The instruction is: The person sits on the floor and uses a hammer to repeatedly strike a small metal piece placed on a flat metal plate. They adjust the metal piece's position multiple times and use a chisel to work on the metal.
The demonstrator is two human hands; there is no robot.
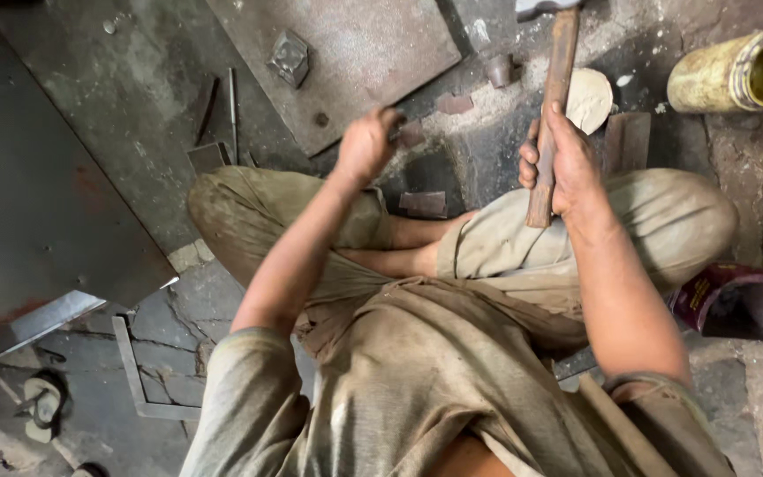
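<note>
Hammer with long brown wooden handle [553, 106] is gripped upright, head toward twelve o'clock, by the right hand [567, 168], while a small dark metal piece [410, 134] is pinched by the left hand [366, 146].

A cracked, dusty grey stone floor [178, 309] carries everything: a large grey steel sheet [37, 203] at the left, a square rusty metal plate [355, 53] with a small faceted metal block [290, 58] on it, small brown rectangular metal pieces [423, 203], a yellowed cylindrical tin [739, 71] lying on its side, a flat steel angle bracket [134, 380] and a worn sandal [41, 406]
</note>
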